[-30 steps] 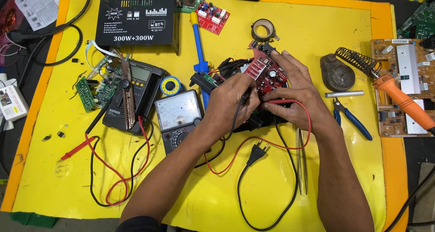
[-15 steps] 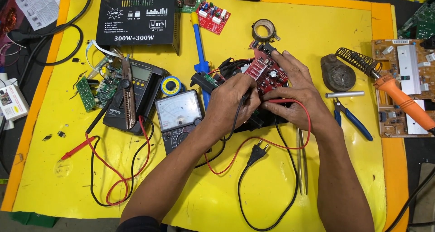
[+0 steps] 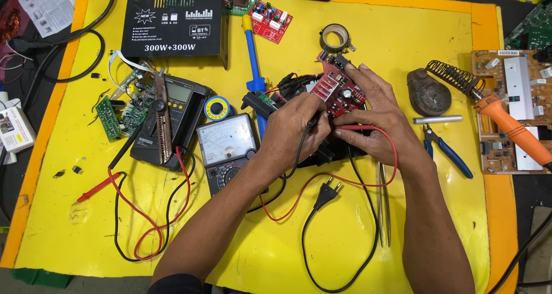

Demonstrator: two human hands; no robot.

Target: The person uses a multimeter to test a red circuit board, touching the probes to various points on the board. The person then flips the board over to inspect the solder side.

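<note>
A small red circuit board [image 3: 339, 90] sits tilted at the middle of the yellow mat [image 3: 402, 35]. My left hand [image 3: 293, 130] grips a black test probe whose lead runs down toward the analog meter [image 3: 227, 144]. My right hand [image 3: 374, 116] pinches a red test probe [image 3: 359, 128] against the board's near edge, with fingers resting on the board's right side. The red lead [image 3: 322, 179] loops below both hands. A black block under the board is mostly hidden by my hands.
A digital multimeter [image 3: 172, 118], a black amplifier box [image 3: 175, 32], a blue desoldering pump [image 3: 253, 52], a tape roll [image 3: 335, 36], a soldering iron [image 3: 512, 124] by its coil stand [image 3: 428, 93], blue pliers [image 3: 445, 150], tweezers [image 3: 382, 202], a loose mains plug [image 3: 326, 193], other boards at the edges.
</note>
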